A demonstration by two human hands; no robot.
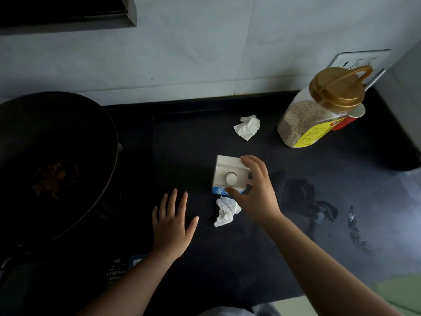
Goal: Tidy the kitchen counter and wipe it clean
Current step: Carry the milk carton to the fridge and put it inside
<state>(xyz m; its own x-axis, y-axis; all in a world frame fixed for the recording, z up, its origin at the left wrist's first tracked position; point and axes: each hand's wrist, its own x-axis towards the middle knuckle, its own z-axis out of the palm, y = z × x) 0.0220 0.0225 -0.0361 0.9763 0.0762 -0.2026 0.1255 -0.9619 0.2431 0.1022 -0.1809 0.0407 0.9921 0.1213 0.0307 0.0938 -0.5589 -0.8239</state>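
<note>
Milk carton (227,176) stands upright mid-tabletop (205,258). My right hand (255,190) curls round its top, thumb on the near side, fingers on the far edge. It's probably light, and the thin card would dent, so I'd grip the stiff corners. My left hand (173,224) hovers spread flat to the left. A crumpled tissue (225,210) touches the carton's near side; wet smears (303,197) lie right, a grain jar (314,115) far right and a wok (52,160) left.

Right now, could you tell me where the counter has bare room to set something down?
Bare counter lies behind the carton, between the wok and the far tissue; another patch lies between the jar and the wet smears. Crowded in front: the right hand grips the carton, with the near tissue and the left hand alongside.
</note>
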